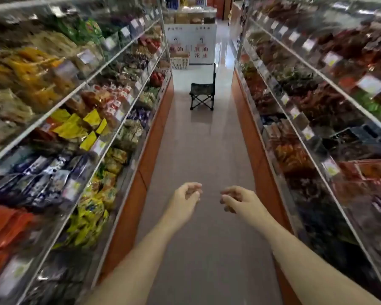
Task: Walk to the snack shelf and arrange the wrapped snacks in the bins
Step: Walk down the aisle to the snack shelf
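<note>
Running between snack shelves (75, 106), the brown floor (202, 150) bears a chair (202, 95).

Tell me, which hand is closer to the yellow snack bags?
Left. The left hand is just right of the yellow snack bags; the right hand is farther right.

Bright yellow packets (81, 126) on the left, navy and silver wrappers (37, 179) nearer, orange-red bags (7, 225) nearest. Red-brown snacks (330, 102) all down the right. Orange shelf bases (141, 172), pale brownish floor (202, 150). Far off, dark camouflage stool (202, 89), white sign (191, 45) with red characters.
</note>
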The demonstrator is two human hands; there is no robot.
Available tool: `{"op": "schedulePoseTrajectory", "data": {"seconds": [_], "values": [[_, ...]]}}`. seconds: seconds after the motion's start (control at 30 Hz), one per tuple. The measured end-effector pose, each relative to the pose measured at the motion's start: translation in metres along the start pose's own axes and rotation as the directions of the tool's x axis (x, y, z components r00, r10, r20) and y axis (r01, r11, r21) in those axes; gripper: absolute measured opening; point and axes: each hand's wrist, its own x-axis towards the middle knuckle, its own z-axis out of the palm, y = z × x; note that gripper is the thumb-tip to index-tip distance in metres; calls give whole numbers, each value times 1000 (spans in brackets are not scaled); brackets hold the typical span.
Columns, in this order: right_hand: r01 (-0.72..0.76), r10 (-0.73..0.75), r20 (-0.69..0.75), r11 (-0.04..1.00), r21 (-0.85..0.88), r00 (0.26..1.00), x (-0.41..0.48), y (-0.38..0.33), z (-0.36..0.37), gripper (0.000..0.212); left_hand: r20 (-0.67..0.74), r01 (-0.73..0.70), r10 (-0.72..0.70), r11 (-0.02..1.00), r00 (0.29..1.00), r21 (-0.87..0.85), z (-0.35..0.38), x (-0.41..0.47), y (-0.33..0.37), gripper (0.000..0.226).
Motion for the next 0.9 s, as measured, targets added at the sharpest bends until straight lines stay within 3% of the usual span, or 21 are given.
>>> {"op": "schedulePoseTrajectory", "data": {"seconds": [0.2,0.43,0.67,0.9], "values": [[-111,113,40,993,-50,993,12,38,16,19,59,49,-54,995,997,85,-6,5,-52,20],[-153,157,67,987,-55,985,110,10,38,22,36,139,-145,980,989,140,-54,77,-84,21],[-152,155,51,987,-58,987,240,-44,54,20,33,117,-122,985,992,128,-106,217,-53,22],[-262,264,20,962,-76,964,334,-37,37,18,132,64,-75,994,988,90,-107,357,-3,20]]}}
